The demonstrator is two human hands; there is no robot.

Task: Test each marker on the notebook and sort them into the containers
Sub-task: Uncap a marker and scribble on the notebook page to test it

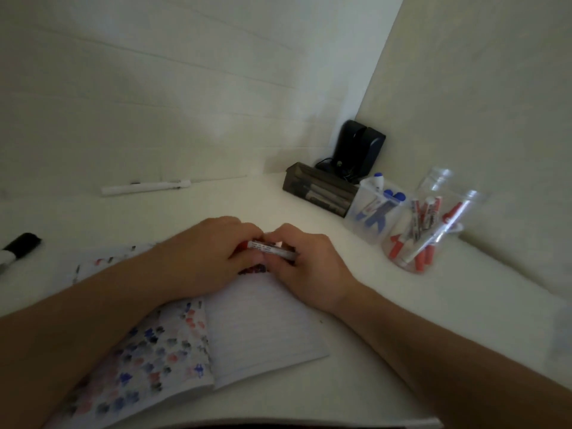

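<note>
Bare desk (241, 202) lies beyond the notebook (266, 323); containers (411, 224) and dark tray (318, 190) crowd the right corner.

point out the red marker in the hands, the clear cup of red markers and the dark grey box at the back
red marker with white label (270, 248), head view, on its labelled barrel between the hands.
clear plastic cup of red markers (390, 243), head view, on its left wall.
dark grey rectangular box (312, 188), head view, on its front wall.
</note>
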